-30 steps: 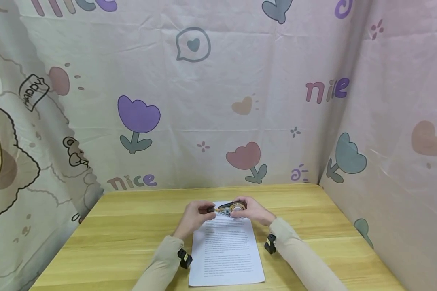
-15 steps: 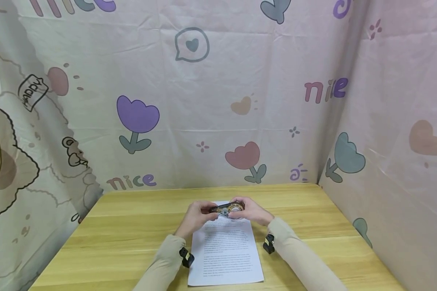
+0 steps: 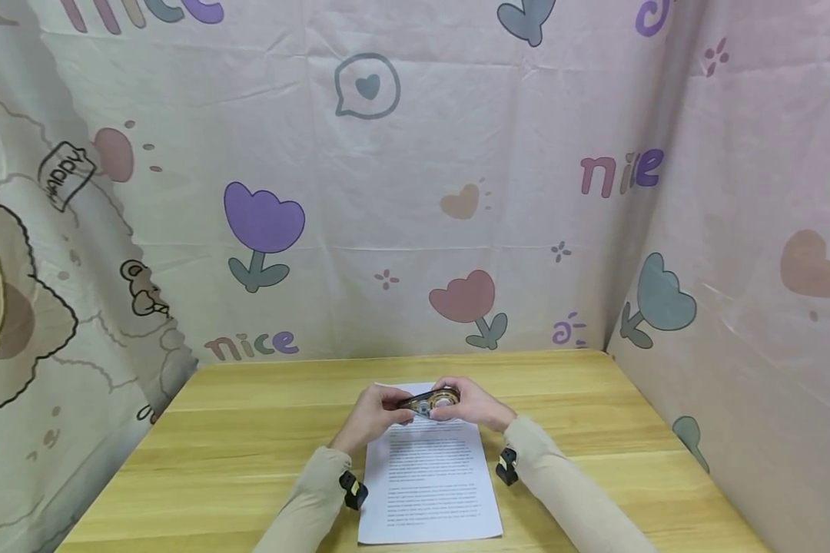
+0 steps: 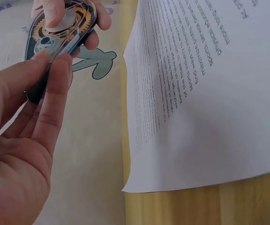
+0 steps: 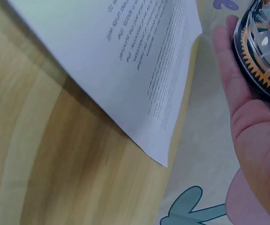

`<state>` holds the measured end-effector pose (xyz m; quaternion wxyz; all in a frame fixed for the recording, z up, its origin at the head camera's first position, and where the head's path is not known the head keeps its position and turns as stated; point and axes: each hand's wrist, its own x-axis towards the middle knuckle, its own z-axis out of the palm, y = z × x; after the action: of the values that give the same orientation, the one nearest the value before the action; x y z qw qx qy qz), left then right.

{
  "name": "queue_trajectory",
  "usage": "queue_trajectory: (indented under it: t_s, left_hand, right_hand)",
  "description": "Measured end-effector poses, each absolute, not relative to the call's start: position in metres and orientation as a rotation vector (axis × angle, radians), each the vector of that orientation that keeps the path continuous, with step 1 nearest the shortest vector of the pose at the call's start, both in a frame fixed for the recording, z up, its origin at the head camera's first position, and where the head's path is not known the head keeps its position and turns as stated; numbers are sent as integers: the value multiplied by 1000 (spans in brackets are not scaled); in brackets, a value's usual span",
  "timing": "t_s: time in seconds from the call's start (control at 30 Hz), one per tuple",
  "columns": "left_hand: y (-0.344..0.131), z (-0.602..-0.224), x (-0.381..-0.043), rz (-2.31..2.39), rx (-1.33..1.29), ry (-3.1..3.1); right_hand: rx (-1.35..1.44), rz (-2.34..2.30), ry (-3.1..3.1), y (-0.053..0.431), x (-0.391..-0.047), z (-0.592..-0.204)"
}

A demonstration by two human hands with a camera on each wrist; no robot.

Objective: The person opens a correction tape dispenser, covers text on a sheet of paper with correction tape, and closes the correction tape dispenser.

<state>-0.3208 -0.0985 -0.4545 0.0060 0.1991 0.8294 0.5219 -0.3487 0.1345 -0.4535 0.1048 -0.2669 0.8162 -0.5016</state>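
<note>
Between my two hands, above the printed sheet of paper (image 3: 429,476), is a correction tape (image 3: 425,402) with a clear case, orange gears and a dark edge. My left hand (image 3: 372,415) pinches its narrow end between thumb and fingers. In the left wrist view a dark cap (image 4: 36,91) covers that tip, partly hidden by the fingers. The rounded body is gripped by my right hand (image 3: 480,405), thumb on the near face and fingers behind. Only the wide gear end of the tape shows in the right wrist view, against the right palm (image 5: 261,140).
The paper lies on a wooden table (image 3: 249,461), one corner slightly curled. Patterned cloth (image 3: 387,192) hangs behind the table and along both sides. Each wrist carries a small black camera (image 3: 352,490).
The orange tip that showed between my hands a second ago is now covered by the dark cap. My right hand has moved left, bringing the correction tape closer to my left hand.
</note>
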Motion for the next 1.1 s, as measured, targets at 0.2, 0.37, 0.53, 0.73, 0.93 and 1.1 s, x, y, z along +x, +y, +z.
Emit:
queue_trajectory:
  t_s: [0.2, 0.37, 0.53, 0.73, 0.93, 1.1]
  left_hand:
    - [-100, -459, -321, 1698, 564, 2551]
    - [-100, -459, -321, 1782, 535, 2489]
    - [-100, -459, -322, 1779, 537, 2504]
    - [-100, -456, -320, 1627, 610, 2699]
    - [-105, -456, -318, 1399, 704, 2909]
    - [-117, -458, -319, 1195, 725, 3028]
  right_hand:
    - [-843, -1385, 2526, 129, -348, -456]
    - [-955, -1179, 2725, 122, -343, -457]
    - [-1044, -776, 2962, 115, -336, -460]
    - [-1050, -604, 3074, 112, -333, -456]
    - [-1001, -522, 3115, 127, -335, -457]
    - [-859, -578, 3122, 148, -339, -459]
